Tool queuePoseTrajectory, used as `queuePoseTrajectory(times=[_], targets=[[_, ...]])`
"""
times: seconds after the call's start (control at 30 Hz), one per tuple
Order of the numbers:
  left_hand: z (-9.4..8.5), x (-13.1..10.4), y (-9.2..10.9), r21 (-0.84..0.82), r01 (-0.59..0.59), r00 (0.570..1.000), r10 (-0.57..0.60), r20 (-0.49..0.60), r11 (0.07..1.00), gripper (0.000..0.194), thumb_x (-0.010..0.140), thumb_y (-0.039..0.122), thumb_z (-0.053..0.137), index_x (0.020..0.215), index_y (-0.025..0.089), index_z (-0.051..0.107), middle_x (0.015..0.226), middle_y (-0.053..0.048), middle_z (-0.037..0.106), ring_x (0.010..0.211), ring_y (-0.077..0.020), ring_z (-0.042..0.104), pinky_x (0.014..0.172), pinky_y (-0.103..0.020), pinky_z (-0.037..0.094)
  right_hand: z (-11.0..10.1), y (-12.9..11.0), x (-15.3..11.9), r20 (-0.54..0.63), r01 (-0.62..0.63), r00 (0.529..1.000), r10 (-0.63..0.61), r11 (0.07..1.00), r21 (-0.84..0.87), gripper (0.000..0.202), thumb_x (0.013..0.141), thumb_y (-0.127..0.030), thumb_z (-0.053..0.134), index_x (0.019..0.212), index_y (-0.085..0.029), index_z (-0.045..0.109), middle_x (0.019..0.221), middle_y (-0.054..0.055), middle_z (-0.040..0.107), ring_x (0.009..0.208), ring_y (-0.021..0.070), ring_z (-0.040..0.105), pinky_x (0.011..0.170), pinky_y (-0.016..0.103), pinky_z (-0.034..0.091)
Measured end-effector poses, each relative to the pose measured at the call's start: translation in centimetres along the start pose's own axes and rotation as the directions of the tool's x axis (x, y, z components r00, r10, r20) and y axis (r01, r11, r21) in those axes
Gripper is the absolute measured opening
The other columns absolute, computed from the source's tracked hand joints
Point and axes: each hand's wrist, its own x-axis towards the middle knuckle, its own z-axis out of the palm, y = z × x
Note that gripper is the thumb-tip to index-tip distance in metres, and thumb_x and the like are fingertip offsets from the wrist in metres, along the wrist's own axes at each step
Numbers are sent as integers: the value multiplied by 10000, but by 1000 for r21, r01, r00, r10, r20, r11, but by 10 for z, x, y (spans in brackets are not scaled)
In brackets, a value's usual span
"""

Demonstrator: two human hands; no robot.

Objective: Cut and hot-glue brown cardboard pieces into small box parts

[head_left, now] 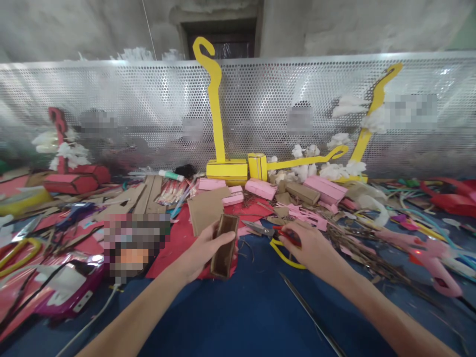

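My left hand (199,253) grips a small open brown cardboard box (224,248), thumb across its near side, over a red sheet (169,258). The box is tilted, its hollow inside facing me. My right hand (307,243) is closed around the red handle of shears (262,229), whose grey metal blades point left towards the box. A yellow loop handle (286,258) lies just under the right hand; I cannot tell whether it belongs to the same tool. Behind the box stands a flat cardboard piece (206,210).
Yellow hooked stands (226,171) and pink paper boxes (260,188) line the perforated metal panel (148,109). A pink glue gun (427,255), its red light on, lies right among twigs (366,255). A metal rod (310,312) lies near me, a purple-cased device (72,292) left.
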Motion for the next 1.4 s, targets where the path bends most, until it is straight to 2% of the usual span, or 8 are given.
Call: queuePoseTrajectory(times=[0.17,0.53,0.83,0.97,1.07,1.17,1.27,1.4], targets=[[5,0,-5,76,-67,998,65,26,995,518,795,438,832,1145,170,560,898,-30,698,819,-181,704,768,-328,578,-5,-21,-5,-78,102,993,-92,985,140,193,1006,-339,538,1077,-213,665,1092,86,700,1028,251,655,917,400,499],[15,-6,-1,134,-277,958,262,120,952,377,859,393,764,1104,161,596,1049,-72,704,877,-202,732,836,-363,590,-8,-47,-16,22,163,984,-179,936,312,152,1021,-286,513,1082,-226,638,1108,85,678,1053,237,639,920,393,517],[21,-18,-9,342,-440,897,422,131,830,388,868,329,748,1178,219,541,991,-34,661,890,-174,629,798,-270,521,-10,-58,-27,17,209,969,-248,848,488,227,983,-304,599,1203,-249,608,1090,73,686,1009,213,647,884,344,543],[22,-19,-10,437,-514,853,491,176,738,346,855,249,732,1151,219,556,1040,-42,655,924,-180,638,811,-268,515,-15,-67,-31,-29,216,970,-240,805,552,144,962,-314,626,1075,-226,637,982,58,699,902,193,640,831,318,534],[23,-16,-13,518,-563,812,548,201,644,373,842,195,717,1167,231,537,1106,-55,661,982,-194,654,857,-292,519,-18,-79,-32,76,77,979,-187,695,715,186,983,-376,608,954,-205,676,851,38,689,767,156,614,715,272,510],[24,-15,-17,636,-540,810,547,214,551,462,836,195,716,1235,246,487,1189,-82,663,1049,-223,669,903,-338,527,-15,-88,-32,234,-134,956,-180,440,888,301,981,-463,615,912,-177,677,761,21,651,636,115,564,610,242,471],[25,-16,-19,708,-560,787,543,292,430,535,857,195,685,1320,237,419,1274,-127,644,1172,-262,646,995,-399,506,-8,-91,-32,276,-241,948,-161,206,948,365,957,-502,649,825,-163,628,680,-4,613,512,75,499,528,227,426],[27,-18,-19,717,-587,778,507,371,376,613,892,256,679,1406,235,347,1376,-165,592,1290,-300,593,1071,-453,478,-3,-89,-31,319,-313,946,-64,89,946,394,903,-493,730,734,-167,590,602,-30,586,442,56,452,459,214,365]])
